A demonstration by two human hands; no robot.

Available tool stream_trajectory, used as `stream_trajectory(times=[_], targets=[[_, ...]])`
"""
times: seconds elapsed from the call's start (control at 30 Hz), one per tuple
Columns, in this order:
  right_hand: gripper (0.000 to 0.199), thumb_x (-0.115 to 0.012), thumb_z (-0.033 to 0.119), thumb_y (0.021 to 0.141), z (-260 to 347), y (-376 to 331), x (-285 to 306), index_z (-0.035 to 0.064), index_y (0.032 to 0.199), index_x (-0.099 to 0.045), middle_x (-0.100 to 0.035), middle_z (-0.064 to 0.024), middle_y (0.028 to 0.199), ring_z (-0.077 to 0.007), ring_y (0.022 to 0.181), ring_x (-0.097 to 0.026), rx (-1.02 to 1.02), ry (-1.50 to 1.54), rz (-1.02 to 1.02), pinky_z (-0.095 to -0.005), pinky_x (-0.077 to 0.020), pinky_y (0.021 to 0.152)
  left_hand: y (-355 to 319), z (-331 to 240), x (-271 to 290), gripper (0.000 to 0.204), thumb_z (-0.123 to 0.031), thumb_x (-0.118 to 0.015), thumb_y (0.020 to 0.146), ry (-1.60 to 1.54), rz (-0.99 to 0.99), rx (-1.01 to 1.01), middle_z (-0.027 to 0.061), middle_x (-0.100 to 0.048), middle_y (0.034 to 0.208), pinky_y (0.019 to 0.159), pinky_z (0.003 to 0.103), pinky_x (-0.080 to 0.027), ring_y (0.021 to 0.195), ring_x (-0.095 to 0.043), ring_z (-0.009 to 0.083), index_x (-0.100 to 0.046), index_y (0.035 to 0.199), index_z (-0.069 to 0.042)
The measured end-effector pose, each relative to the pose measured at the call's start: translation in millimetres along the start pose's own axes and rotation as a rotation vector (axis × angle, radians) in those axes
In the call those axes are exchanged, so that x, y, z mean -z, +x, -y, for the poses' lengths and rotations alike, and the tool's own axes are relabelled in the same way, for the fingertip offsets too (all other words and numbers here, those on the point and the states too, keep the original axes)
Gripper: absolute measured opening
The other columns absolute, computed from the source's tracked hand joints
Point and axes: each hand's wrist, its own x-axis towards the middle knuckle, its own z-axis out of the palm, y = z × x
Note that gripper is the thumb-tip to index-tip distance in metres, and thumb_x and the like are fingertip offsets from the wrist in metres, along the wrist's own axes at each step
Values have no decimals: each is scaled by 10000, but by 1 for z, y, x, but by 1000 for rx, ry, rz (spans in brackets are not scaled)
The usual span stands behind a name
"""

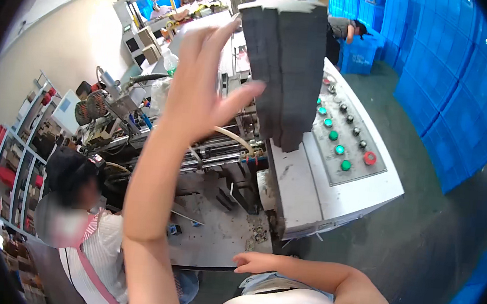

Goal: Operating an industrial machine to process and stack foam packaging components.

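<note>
My left hand [198, 83] is raised, its fingers stretched up and its thumb apart, slightly blurred. It is beside a tall column of dark grey stacked pieces [287, 70] with a pale, uneven top. The thumb tip overlaps the column's left edge; whether it touches, I cannot tell. The column rests on the white cabinet [301, 185] of a machine. Low in front of my waist, my right hand [255, 262] points left with loosely extended fingers and nothing visible in it.
A control panel [342, 134] with green, black and red buttons is right of the column. Machine rods [214, 161] run behind my left arm. A seated person [96, 243] is close at left. Stacked blue crates [438, 70] line the right; another person [344, 29] bends over a crate.
</note>
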Motion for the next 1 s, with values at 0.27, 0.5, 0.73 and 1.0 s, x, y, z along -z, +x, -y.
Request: stream_trajectory(times=[0.27, 0.5, 0.73, 1.0], targets=[[514, -548, 252, 852, 38, -79, 7, 40, 1283, -366, -524, -110, 1109, -169, 984, -505, 182, -63, 116, -280, -414, 840, 121, 24, -24, 600, -364, -730, 618, 79, 562, 166, 144, -561, 1021, 854, 339, -421, 1000, -527, 260, -545, 1090, -43], [467, -516, 191, 876, 67, -139, 33, 91, 1302, -355, -529, -69, 1086, -121, 968, -488, 305, 176, 171, -277, -401, 843, 135, 39, -44, 456, -258, -758, 570, 77, 662, 156, 109, -611, 826, 717, 304, -460, 783, -577, 204, -625, 918, 5], [357, -563, 176, 841, 98, -175, 99, 108, 1185, -501, -594, -28, 972, -97, 917, -527, 441, 29, -238, -267, -422, 816, 149, 39, -35, 500, -240, -761, 570, 73, 772, 253, 104, -612, 855, 702, 281, -451, 787, -579, 182, -623, 987, -1], [265, -454, 60, 718, 102, -159, 335, 66, 889, -656, -613, -187, 894, -310, 888, -573, 113, -797, -1377, -375, -444, 793, 153, 40, -35, 462, -209, -757, 572, -18, 795, 309, 107, -631, 826, 662, 272, -459, 735, -590, 176, -637, 963, 6]])
